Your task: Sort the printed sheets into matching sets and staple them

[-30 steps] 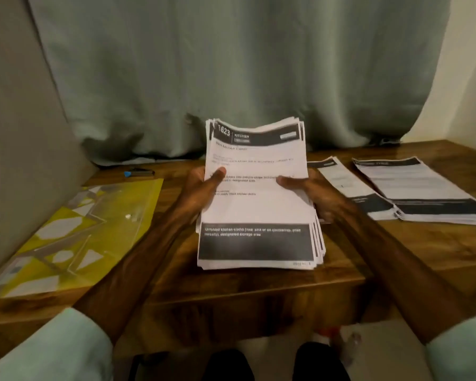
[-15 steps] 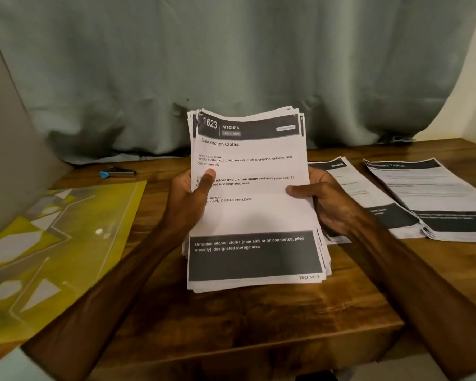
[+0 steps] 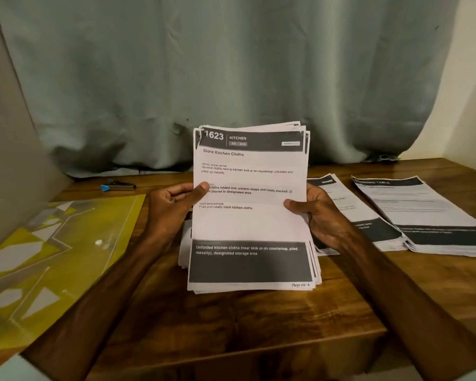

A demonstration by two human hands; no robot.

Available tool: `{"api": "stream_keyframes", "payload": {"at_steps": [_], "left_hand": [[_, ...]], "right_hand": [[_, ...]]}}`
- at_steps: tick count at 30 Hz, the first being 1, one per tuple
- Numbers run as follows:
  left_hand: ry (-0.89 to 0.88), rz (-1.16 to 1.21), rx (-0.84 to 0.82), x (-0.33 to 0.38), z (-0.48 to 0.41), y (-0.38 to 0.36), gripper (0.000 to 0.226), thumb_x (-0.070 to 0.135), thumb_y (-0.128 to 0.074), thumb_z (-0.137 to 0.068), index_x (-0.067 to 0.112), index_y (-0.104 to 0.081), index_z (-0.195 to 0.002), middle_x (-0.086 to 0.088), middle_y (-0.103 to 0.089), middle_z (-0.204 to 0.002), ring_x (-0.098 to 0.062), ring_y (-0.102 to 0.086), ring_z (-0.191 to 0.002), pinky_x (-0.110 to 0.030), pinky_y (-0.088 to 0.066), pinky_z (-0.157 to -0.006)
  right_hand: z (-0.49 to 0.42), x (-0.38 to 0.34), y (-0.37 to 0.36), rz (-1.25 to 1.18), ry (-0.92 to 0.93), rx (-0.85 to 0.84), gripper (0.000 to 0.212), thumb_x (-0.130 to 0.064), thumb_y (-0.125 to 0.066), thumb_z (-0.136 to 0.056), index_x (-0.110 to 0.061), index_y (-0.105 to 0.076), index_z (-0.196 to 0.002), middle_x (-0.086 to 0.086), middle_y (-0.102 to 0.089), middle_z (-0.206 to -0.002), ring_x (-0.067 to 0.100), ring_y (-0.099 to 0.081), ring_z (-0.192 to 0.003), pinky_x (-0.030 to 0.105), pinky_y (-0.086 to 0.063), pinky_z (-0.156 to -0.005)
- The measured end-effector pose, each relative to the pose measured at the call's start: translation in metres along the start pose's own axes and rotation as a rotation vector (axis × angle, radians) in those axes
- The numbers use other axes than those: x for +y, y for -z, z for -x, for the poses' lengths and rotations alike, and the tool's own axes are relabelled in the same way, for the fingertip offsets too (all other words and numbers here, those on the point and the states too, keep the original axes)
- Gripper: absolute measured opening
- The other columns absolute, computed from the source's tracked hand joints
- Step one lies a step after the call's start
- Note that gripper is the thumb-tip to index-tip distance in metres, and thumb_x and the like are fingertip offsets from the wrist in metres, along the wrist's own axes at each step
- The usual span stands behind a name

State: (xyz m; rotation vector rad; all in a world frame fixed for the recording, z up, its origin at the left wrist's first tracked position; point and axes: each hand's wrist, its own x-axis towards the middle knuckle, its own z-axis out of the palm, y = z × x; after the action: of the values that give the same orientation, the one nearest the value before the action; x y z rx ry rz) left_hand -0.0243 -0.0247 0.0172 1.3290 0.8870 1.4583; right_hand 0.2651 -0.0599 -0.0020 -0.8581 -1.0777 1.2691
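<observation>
One stack [image 3: 249,224], headed "1623 KITCHEN"

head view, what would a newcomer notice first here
The thick stack of printed sheets at centre, its top page headed 1623 KITCHEN, gripped at its sides by the left hand and right hand. Next, the yellow patterned folder lying at left, and at right an inner pile and an outer pile of sheets lying flat.

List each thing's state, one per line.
Held stack: tilted up, edges uneven.
Left hand: grips stack's left edge.
Right hand: grips stack's right edge.
Middle pile: flat on table.
Right pile: flat on table.
Stapler: lying untouched.
Yellow folder: lying flat.
</observation>
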Motion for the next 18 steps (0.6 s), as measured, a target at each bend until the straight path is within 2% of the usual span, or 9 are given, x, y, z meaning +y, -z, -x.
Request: {"api": "stream_keyframes", "payload": {"at_steps": [4,9,13,18], "left_hand": [[0.007,-0.022,-0.013,0.000,0.002,0.001,0.025,0.015,-0.078,-0.088,-0.002,-0.074,-0.106,-0.011,-0.079,-0.097,-0.030,-0.077,-0.091,-0.039,-0.064,-0.079],[0.006,-0.039,-0.001,-0.003,0.006,0.001,0.029,0.018,-0.079,-0.087,-0.003,-0.073,-0.106,-0.011,-0.079,-0.097,-0.030,-0.077,-0.091,-0.039,-0.064,-0.079],[0.015,-0.024,0.040,-0.005,0.003,0.003,0.032,0.018,-0.085,-0.081,-0.003,-0.073,-0.103,-0.013,-0.078,-0.097,-0.031,-0.077,-0.089,-0.047,-0.062,-0.083],[0.011,-0.016,0.060,-0.007,0.000,0.005,0.031,0.014,-0.087,-0.078,-0.006,-0.074,-0.099,-0.017,-0.078,-0.095,-0.035,-0.076,-0.089,-0.053,-0.061,-0.085]], "right_hand": [[0.002,-0.002,-0.004,0.042,0.010,0.013,0.046,0.007,-0.058,-0.094,-0.005,-0.054,-0.139,0.013,-0.067,-0.132,0.038,-0.067,-0.117,0.051,-0.057,-0.095],[0.006,0.001,-0.006,0.060,0.000,0.061,0.044,0.008,-0.058,-0.095,-0.005,-0.055,-0.137,0.011,-0.069,-0.129,0.035,-0.068,-0.115,0.047,-0.059,-0.093],[0.008,0.004,-0.007,0.060,-0.004,0.074,0.048,0.005,-0.059,-0.095,-0.006,-0.051,-0.142,0.012,-0.067,-0.133,0.039,-0.067,-0.117,0.054,-0.055,-0.096],[0.012,0.002,-0.009,0.029,-0.007,0.059,0.048,0.006,-0.055,-0.096,-0.009,-0.052,-0.141,0.013,-0.068,-0.131,0.041,-0.067,-0.115,0.055,-0.056,-0.094]]}}
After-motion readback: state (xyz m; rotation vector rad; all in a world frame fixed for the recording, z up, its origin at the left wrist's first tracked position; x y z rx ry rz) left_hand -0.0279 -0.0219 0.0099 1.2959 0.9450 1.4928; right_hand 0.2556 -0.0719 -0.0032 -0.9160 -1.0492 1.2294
